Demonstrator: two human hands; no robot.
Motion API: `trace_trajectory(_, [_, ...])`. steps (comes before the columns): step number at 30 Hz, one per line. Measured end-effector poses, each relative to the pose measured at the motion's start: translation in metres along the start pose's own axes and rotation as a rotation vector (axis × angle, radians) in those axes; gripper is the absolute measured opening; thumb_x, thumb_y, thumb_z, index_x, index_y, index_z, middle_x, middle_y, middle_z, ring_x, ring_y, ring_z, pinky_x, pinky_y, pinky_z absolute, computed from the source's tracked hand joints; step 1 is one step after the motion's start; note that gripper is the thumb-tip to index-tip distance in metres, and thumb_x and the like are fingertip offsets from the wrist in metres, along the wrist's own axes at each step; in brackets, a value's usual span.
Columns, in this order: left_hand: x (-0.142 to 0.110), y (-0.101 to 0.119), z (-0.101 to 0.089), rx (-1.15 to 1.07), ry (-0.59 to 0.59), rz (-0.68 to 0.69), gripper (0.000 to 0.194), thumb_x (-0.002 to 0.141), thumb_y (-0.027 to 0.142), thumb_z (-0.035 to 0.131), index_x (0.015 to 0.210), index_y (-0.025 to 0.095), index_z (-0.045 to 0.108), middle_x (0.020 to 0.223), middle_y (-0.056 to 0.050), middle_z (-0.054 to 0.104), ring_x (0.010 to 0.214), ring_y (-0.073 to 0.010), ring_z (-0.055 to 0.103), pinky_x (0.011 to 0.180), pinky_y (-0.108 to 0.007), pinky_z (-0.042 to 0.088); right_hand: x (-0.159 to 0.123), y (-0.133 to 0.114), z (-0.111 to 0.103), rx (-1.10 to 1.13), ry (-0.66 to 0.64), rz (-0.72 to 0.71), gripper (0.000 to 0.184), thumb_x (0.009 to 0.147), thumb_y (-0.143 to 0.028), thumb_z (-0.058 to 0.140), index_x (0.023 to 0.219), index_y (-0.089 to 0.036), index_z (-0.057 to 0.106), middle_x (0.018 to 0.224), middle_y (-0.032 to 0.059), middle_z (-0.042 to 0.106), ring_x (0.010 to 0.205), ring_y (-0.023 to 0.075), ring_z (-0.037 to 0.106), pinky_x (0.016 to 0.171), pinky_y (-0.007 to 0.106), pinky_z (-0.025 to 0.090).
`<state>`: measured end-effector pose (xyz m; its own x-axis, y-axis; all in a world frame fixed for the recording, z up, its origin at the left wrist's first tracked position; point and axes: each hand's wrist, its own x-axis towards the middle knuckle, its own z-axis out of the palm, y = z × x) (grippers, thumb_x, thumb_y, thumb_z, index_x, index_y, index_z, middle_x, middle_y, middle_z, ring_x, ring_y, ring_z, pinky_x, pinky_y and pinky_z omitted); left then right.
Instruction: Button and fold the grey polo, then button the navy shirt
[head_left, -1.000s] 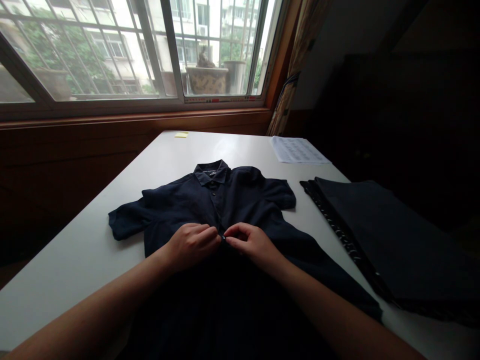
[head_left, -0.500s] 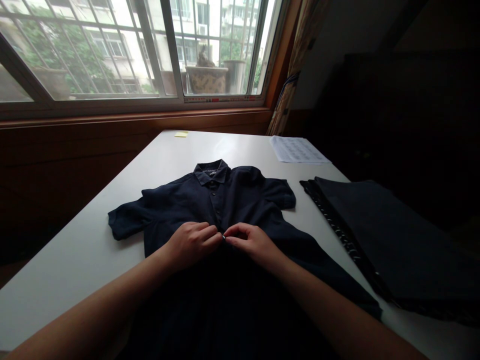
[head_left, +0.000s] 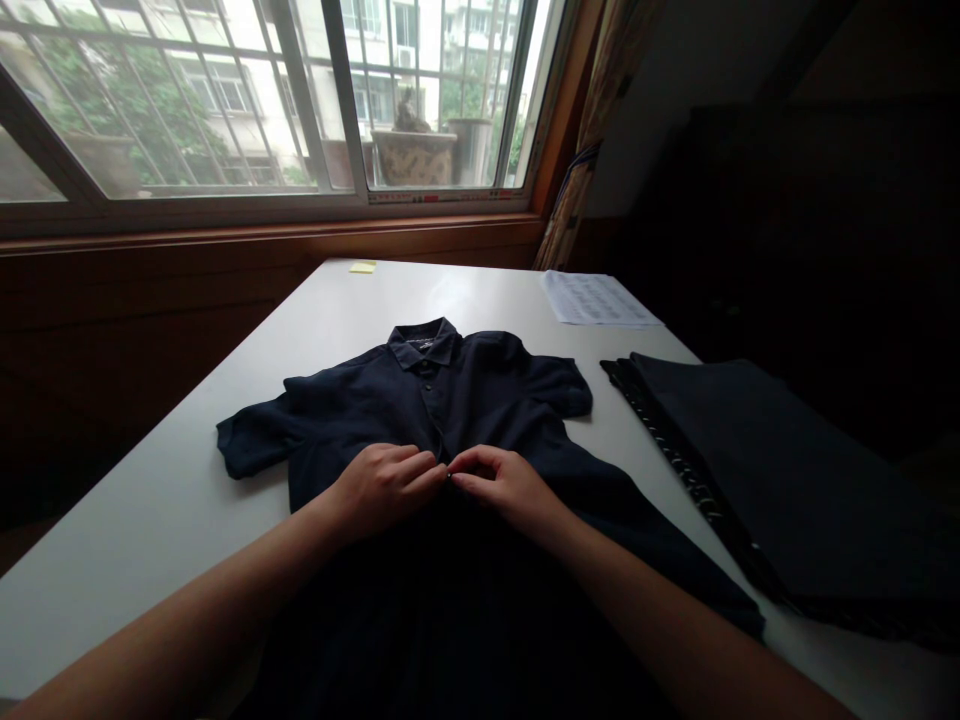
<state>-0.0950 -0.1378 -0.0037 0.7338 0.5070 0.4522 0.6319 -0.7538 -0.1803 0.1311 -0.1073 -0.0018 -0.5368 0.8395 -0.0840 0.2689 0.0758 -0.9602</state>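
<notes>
A dark navy short-sleeved shirt (head_left: 360, 410) lies face up on the white table, its collar (head_left: 424, 345) toward the window and its sleeves spread to both sides. My left hand (head_left: 394, 485) is closed on the front placket near the middle of the shirt. Close against it, my right hand (head_left: 506, 488) pinches at the same spot with thumb and forefinger. A small shiny button (head_left: 449, 476) shows between the fingertips of the two hands. Higher up the placket, small dark buttons show below the collar. The lower part of the shirt is lost in shadow.
Dark folded cloth (head_left: 780, 470) lies in a stack along the right side of the white table (head_left: 172, 470). Printed sheets of paper (head_left: 600, 299) rest at the far right corner, and a yellow sticky note (head_left: 363, 267) at the far left. A barred window (head_left: 352, 195) stands beyond.
Both hands stay at the same place on the placket. The fingertips and the button between them have shifted only very slightly.
</notes>
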Motion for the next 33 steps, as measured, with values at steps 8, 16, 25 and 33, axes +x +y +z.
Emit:
trace_trajectory(8, [-0.0002,-0.0009,0.0012,-0.023,0.016,0.001,0.013,0.101,0.022,0.048,0.105,0.017,0.060,0.077,0.001,0.064,0.063,-0.0137,0.057,0.052,-0.029,0.040,-0.0002,-0.0036,-0.0003,-0.011,-0.010,0.021,0.023,0.082,-0.034,0.070,0.096,-0.016,0.075,0.091,0.0043,0.075,0.081,0.0189,0.067,0.076,0.029,0.051])
trace_trajectory(16, [-0.0021,-0.0040,0.0030,-0.044,-0.006,0.003,0.011,0.101,0.023,0.049,0.100,0.018,0.059,0.076,0.001,0.063,0.063,-0.0136,0.057,0.052,-0.030,0.040,-0.0012,-0.0048,-0.0014,-0.019,-0.016,0.004,0.022,0.082,-0.032,0.070,0.096,-0.017,0.077,0.093,0.0048,0.076,0.087,0.0210,0.069,0.081,0.031,0.051])
trace_trajectory(25, [-0.0043,-0.0069,0.0043,-0.035,0.006,0.034,0.012,0.101,0.021,0.047,0.100,0.017,0.058,0.074,0.001,0.063,0.062,-0.0128,0.057,0.054,-0.027,0.042,-0.0012,-0.0036,-0.0013,-0.022,-0.017,-0.004,0.022,0.083,-0.033,0.069,0.096,-0.018,0.078,0.093,0.0043,0.077,0.086,0.0202,0.069,0.083,0.031,0.050])
trace_trajectory(33, [-0.0047,-0.0069,0.0036,-0.042,0.018,0.035,0.010,0.100,0.021,0.049,0.099,0.017,0.057,0.075,0.000,0.064,0.062,-0.0131,0.058,0.055,-0.027,0.043,-0.0027,-0.0042,-0.0015,-0.071,0.012,-0.014,0.021,0.087,-0.032,0.065,0.098,-0.020,0.076,0.090,0.0038,0.074,0.082,0.0189,0.066,0.072,0.028,0.050])
